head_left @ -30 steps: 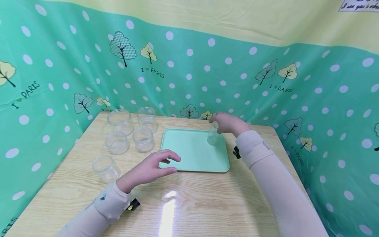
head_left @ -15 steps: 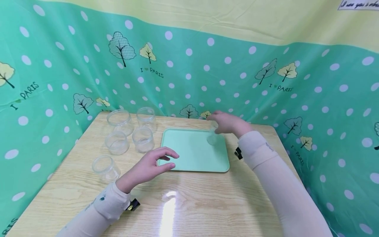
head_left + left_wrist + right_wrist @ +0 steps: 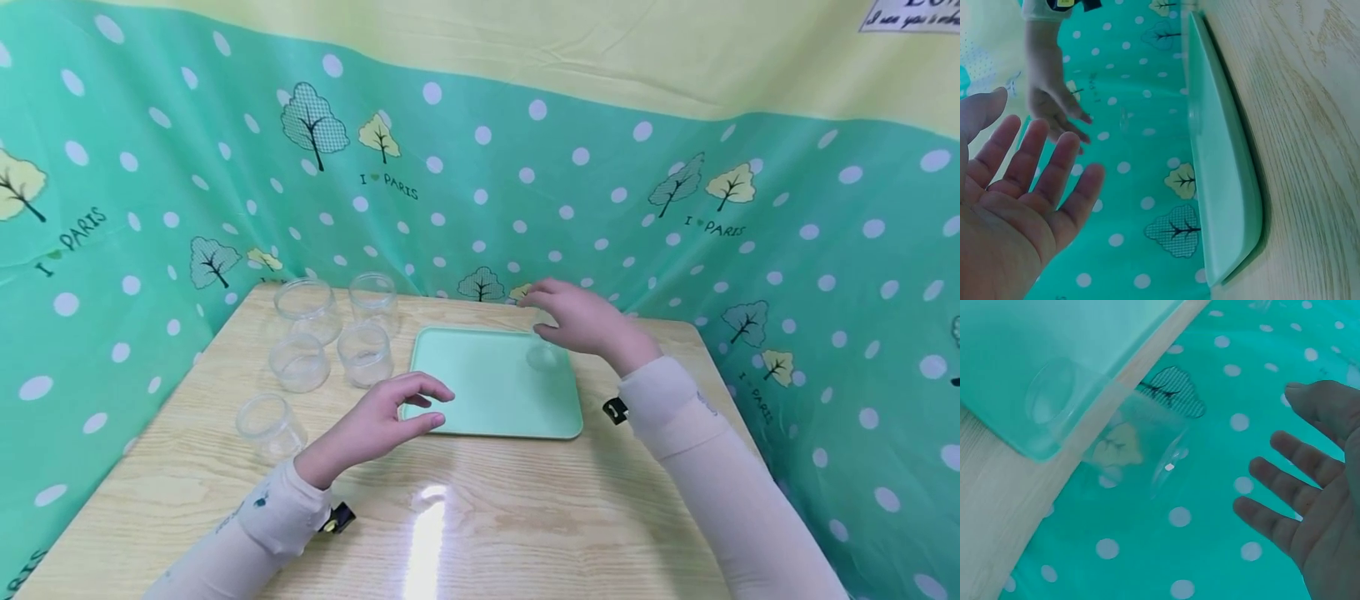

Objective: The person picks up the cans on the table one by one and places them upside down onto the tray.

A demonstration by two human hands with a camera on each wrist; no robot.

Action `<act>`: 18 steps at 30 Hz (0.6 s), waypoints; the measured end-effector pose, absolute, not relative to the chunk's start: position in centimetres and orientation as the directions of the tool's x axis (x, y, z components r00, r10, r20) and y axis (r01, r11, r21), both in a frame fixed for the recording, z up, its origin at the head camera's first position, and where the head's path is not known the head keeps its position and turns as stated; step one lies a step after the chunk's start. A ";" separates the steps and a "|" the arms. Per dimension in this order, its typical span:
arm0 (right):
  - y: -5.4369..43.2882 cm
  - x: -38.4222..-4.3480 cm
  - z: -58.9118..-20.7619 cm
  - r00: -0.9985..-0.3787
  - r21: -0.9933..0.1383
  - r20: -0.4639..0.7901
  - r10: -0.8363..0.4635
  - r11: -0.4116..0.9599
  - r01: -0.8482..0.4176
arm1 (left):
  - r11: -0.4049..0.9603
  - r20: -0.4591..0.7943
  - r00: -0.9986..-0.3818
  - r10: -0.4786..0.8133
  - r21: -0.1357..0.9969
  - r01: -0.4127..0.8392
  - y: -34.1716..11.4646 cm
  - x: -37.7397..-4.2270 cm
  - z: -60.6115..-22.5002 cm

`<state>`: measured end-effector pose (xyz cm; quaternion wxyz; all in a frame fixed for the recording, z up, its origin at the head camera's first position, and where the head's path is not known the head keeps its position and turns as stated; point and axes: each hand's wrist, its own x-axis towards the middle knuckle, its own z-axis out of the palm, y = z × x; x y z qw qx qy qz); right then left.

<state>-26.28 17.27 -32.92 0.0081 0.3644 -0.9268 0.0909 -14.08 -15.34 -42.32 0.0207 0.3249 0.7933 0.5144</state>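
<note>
A tall clear jar (image 3: pixel 1107 428) stands upright on the far right part of the pale green tray (image 3: pixel 480 392). Above and apart from it is my right hand (image 3: pixel 1329 475), its fingers spread and holding nothing. In the head view, that right hand (image 3: pixel 581 317) hides much of the jar (image 3: pixel 540 358). My left hand (image 3: pixel 382 421) hovers over the tray's front left corner, fingers relaxed and thumb apart. Its palm (image 3: pixel 1016 231) is bare in the left wrist view.
Several clear round jars stand left of the tray: a wide one (image 3: pixel 307 312), a tall one (image 3: pixel 373 302), a short one (image 3: pixel 298 364), another (image 3: pixel 364 357), and one (image 3: pixel 272 427) near my left wrist. Behind the wooden table (image 3: pixel 510 517) hangs a green dotted cloth (image 3: pixel 480 167).
My right hand has let go of the tall jar and drawn slightly up and toward me. The jar stays on the tray. My left hand has barely moved.
</note>
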 end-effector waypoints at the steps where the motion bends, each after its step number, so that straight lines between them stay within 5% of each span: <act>1: 17.1 -26.0 -32.8 -0.720 -0.156 0.105 -0.686 0.704 -0.693 | 0.257 0.302 -0.787 0.539 0.830 0.495 -15.3 -14.1 -42.3; 10: 16.5 -22.5 -33.3 -0.600 -0.095 0.307 -0.739 0.604 -0.792 | 0.246 0.293 -0.784 0.547 0.839 0.485 -15.1 -13.8 -42.1; 18: 16.6 -20.1 -35.9 -0.561 -0.097 0.401 -0.724 0.575 -0.812 | 0.248 0.299 -0.779 0.552 0.833 0.495 -15.1 -13.7 -42.1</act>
